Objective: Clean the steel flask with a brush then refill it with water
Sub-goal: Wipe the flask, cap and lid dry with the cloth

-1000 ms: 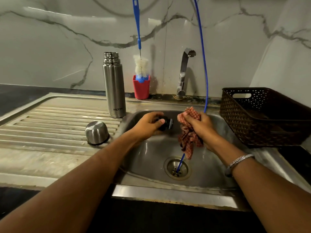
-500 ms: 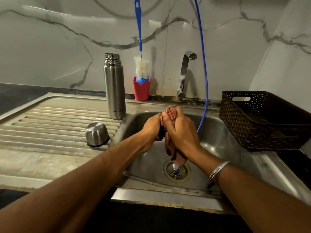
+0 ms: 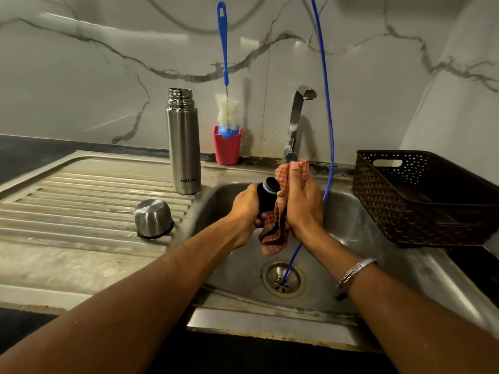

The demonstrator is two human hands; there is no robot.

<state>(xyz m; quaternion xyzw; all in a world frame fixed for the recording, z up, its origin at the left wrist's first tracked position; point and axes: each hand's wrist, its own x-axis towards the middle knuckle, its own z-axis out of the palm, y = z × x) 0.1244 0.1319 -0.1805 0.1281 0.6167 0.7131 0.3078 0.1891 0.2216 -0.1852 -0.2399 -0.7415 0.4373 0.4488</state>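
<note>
Over the basin of the steel sink (image 3: 378, 265), a black stopper (image 3: 267, 197) with a grey ring near its upper end is held in the left hand (image 3: 247, 211), whose fingers are curled round its lower part. A red checked cloth (image 3: 280, 211) is pressed against the stopper's right side by the right hand (image 3: 302, 209); its grip is closed on the cloth, which is bunched above the fingers and hangs below both hands. A silver bangle (image 3: 353, 271) is worn on the right wrist. The steel flask (image 3: 183, 147) is seen standing upright and uncapped on the ribbed drainboard (image 3: 81, 195) left of the basin, well apart from the hands, with its steel cup lid (image 3: 153, 218) set upside down nearer the front. Just beside the flask, a red cup (image 3: 226, 147) holds the bottle brush (image 3: 226, 109), bristles down and blue handle up. A curved tap (image 3: 297, 117) stands behind the hands, and a thin blue tube (image 3: 328, 117) is led down into the drain (image 3: 282, 278). A dark woven basket (image 3: 421, 201) is placed on the counter at the right.
</note>
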